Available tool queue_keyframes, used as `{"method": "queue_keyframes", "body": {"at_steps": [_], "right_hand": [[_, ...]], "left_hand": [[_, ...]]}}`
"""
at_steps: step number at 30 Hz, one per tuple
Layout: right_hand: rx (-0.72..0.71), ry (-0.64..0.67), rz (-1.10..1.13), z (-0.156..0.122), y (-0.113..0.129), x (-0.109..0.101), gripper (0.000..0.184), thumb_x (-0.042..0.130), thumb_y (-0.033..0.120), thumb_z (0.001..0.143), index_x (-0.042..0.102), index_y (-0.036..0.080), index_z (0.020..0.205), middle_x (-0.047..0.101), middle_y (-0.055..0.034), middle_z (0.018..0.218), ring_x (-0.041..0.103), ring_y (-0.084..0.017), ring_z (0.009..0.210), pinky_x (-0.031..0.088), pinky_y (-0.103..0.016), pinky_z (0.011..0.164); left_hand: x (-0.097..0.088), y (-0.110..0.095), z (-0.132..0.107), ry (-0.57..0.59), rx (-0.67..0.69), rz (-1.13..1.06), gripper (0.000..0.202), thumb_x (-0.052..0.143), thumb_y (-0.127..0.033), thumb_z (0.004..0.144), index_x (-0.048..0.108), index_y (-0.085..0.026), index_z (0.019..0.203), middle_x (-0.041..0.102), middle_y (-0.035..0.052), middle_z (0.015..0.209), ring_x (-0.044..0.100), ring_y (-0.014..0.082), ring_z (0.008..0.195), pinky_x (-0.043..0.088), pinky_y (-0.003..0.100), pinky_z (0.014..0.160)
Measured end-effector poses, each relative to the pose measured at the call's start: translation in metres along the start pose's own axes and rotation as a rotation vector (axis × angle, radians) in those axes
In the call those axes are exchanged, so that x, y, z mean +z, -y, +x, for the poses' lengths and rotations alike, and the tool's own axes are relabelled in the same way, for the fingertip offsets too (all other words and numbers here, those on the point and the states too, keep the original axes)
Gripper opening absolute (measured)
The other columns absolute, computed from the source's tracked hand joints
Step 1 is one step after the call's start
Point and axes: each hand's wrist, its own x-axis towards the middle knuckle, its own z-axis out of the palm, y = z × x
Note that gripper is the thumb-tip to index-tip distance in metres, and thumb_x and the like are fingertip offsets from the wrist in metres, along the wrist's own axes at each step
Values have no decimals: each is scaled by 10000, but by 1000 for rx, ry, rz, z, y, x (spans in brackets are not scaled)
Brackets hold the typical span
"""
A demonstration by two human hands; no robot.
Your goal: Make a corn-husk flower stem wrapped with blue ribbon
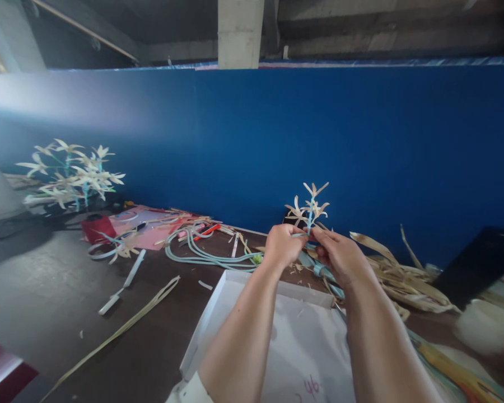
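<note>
Between my two hands stands an upright spray of artificial flowers (pixel 312 205), with pale, pointed petals and a stem wrapped in light blue. My left hand (pixel 282 246) is closed, its thumb and fingertips pinching at the lower stem. From the other side, my right hand (pixel 338 252) is also closed on the stem, fingertips meeting those of the left. A short piece of light blue material shows at the left fingertips; whether it is stem or tape I cannot tell. Below my forearms lies a shallow white box (pixel 298 336) with red marks written inside.
Looped light blue cord (pixel 210 258) lies left of my hands. Dry husk-like strips (pixel 407 282) are heaped at right, near a dark upright panel (pixel 479 268). More pale flowers (pixel 79 176) stand at far left. A long straw-coloured strip (pixel 121 331) crosses the dark table; a blue partition (pixel 243 140) rises behind.
</note>
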Motion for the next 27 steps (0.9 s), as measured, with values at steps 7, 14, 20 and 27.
{"method": "queue_keyframes", "body": {"at_steps": [7, 14, 20, 27], "right_hand": [[-27, -60, -24, -2, 1, 3, 476, 741, 468, 557, 708, 127, 887, 402, 63, 450, 320, -74, 413, 223, -225, 399], [-174, -162, -283, 4, -7, -1, 476, 643, 524, 641, 724, 122, 884, 473, 25, 436, 402, -106, 416, 290, -247, 426], [-201, -199, -364, 4, -6, -2, 419, 632, 499, 652, 729, 136, 838, 531, 3, 470, 467, -129, 475, 332, -247, 469], [-110, -151, -162, 2, -6, -1, 368, 717, 462, 601, 707, 148, 791, 442, 52, 431, 337, -74, 404, 240, -219, 398]], "left_hand": [[2, -2, -2, 19, 51, 69, 216, 596, -321, 728, 706, -185, 854, 696, 46, 739, 605, 144, 666, 423, 216, 587], [7, -1, -1, -42, 85, 177, 196, 592, -320, 727, 706, -197, 828, 706, 55, 802, 614, 157, 720, 436, 228, 635], [7, 1, -1, -6, 64, 136, 203, 596, -303, 714, 707, -191, 843, 703, 52, 796, 617, 160, 732, 427, 222, 620], [4, -2, -2, 46, 42, 72, 223, 613, -306, 696, 711, -163, 837, 696, 62, 760, 612, 158, 705, 408, 211, 574]]}}
